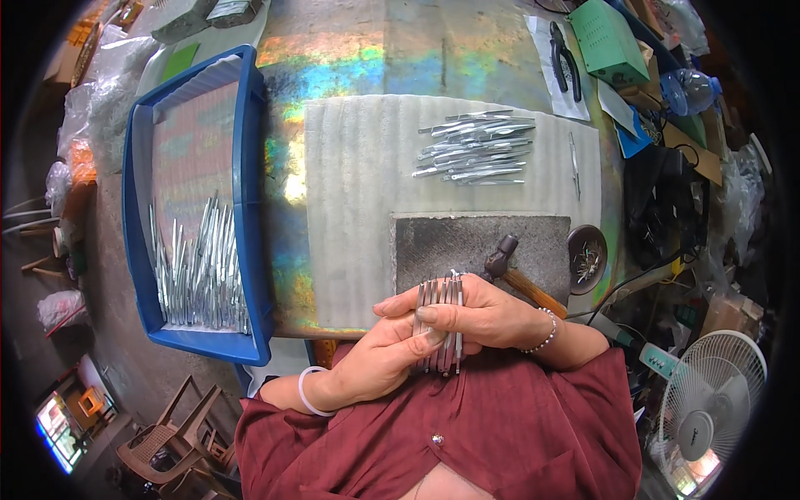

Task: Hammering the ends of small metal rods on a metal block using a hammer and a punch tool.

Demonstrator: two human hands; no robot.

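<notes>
A bundle of slim silver metal tools [439, 363], tweezer-like in shape, is held upright in front of my chest. My left hand [387, 354] wraps round its lower part, the thumb pressed across it. From the other side my right hand [483, 315] grips the upper part, thumb over the front. Just beyond the hands lies a dark metal slab [467, 237]. On it rests a hammer [525, 279] with a wooden handle, close to my right wrist. Farther off, a loose pile of similar metal tools [479, 148] lies on a white foam sheet [358, 183].
At left stands a blue tray [252, 192] with many more silver tools. A small dark bowl [587, 260] of tiny parts sits right of the slab. One single tool [574, 167], black-handled pliers [565, 62], a green box [608, 42] and a white fan [708, 408] are at right.
</notes>
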